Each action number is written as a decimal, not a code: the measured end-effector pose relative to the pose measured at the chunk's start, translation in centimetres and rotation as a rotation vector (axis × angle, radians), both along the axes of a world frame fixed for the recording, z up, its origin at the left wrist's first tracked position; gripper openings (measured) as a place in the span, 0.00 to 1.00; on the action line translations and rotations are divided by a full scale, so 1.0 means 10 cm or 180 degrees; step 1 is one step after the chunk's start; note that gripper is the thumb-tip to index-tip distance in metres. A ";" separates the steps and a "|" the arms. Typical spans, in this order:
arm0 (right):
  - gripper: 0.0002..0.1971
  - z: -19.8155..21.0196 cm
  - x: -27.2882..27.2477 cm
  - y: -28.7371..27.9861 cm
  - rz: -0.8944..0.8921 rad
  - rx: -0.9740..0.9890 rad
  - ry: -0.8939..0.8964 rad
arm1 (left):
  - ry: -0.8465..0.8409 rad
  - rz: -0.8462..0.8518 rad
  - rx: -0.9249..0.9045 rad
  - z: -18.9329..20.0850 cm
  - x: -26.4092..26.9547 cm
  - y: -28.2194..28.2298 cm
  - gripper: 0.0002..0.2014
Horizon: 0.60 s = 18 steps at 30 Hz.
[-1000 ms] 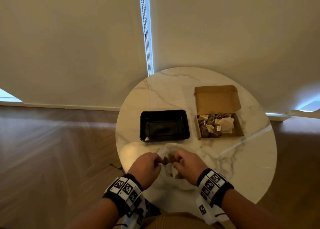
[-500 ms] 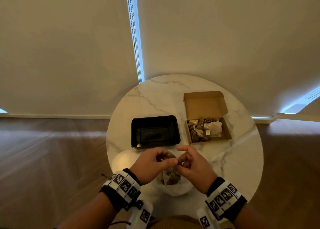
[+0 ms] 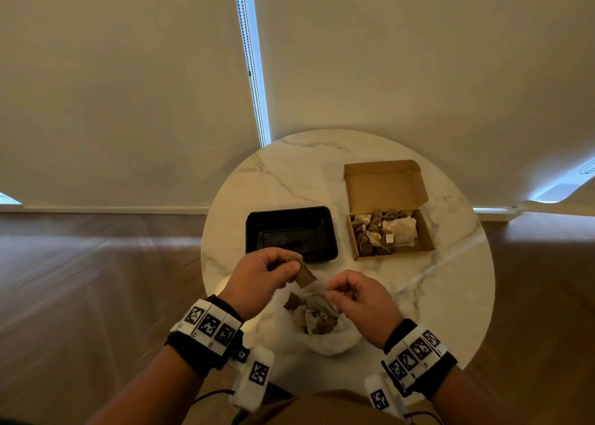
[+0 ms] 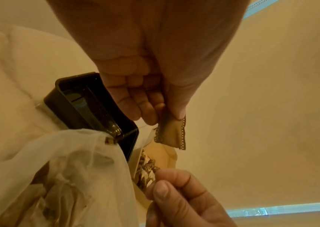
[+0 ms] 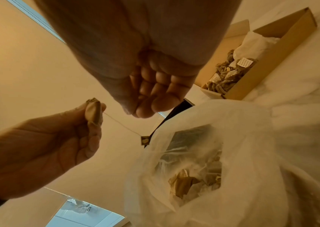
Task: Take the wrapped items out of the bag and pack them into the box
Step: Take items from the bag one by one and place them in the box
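My left hand (image 3: 297,265) pinches a small brown wrapped packet (image 4: 171,136) with perforated edges, held above the bag. A thin string runs from the packet (image 5: 94,112) down to a small tag (image 5: 145,140). The translucent white plastic bag (image 3: 325,344) lies at the near table edge with several brown wrapped items (image 5: 184,184) inside. My right hand (image 3: 333,291) hovers over the bag mouth, fingers curled and fingertips together, nothing visible between them. The open cardboard box (image 3: 425,231) stands at the right, partly filled with wrapped items (image 3: 373,234).
A black plastic tray (image 3: 291,213) sits just beyond my left hand, left of the box. Everything rests on a round white marble table (image 3: 289,173) over a wooden floor. The box lid flap (image 3: 386,186) stands open towards the far side.
The hands, which were together over the bag, have parted. My left hand has risen towards the tray with the packet, its string trailing. The right hand stayed over the bag.
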State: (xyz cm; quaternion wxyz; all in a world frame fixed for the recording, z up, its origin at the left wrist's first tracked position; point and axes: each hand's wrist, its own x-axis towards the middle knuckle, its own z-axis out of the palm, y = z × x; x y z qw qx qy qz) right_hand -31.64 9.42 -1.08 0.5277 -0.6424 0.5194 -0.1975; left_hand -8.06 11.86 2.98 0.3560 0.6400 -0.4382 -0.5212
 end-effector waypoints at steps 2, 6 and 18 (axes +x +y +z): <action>0.07 0.02 0.02 -0.01 0.0030 0.0002 0.0008 | 0.0082 0.0095 -0.0021 0.04 0.06 0.00 0.08; 0.10 0.08 0.12 -0.05 0.0061 -0.0120 0.0019 | 0.0168 0.0083 -0.0085 0.09 0.11 -0.01 0.07; 0.07 0.38 0.49 -0.14 0.0614 -0.0132 -0.0330 | 0.0330 0.0114 -0.0205 0.29 0.02 -0.08 0.06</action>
